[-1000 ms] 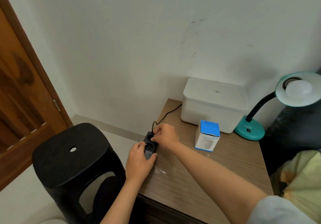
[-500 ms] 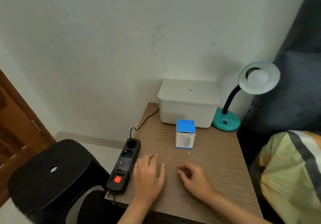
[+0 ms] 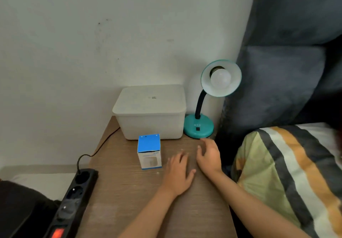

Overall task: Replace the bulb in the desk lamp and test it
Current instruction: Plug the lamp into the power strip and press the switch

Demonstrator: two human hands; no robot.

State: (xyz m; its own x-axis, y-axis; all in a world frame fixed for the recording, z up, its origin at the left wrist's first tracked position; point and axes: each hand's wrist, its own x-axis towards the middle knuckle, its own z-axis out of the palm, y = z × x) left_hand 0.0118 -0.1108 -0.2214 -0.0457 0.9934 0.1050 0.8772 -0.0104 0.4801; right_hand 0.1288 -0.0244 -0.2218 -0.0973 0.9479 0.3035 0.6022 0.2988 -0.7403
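Power strip (image 3: 74, 200): at the near left edge of the tabletop (image 3: 129, 191), red switch lit, cable plugged into its far socket; both hands have left it since a second ago, so the lamp appears plugged back in and the test is likely what remains.

Left hand (image 3: 178, 173): palm down at mid tabletop; fingers (image 3: 182, 157) loosely spread, holding nothing; whether they touch the wood cannot be told.

Right hand (image 3: 209, 156): moved toward the far right corner; fingers (image 3: 205, 141) slightly curled and open, empty, near the lamp base (image 3: 199, 127) but apart from it.

Bulb box (image 3: 149, 151): upright, left of the hands.

White bin (image 3: 150, 111): lidded, at the far edge.

Desk lamp (image 3: 221, 78): far right corner; bulb (image 3: 220, 79) seated in the shade, unlit.
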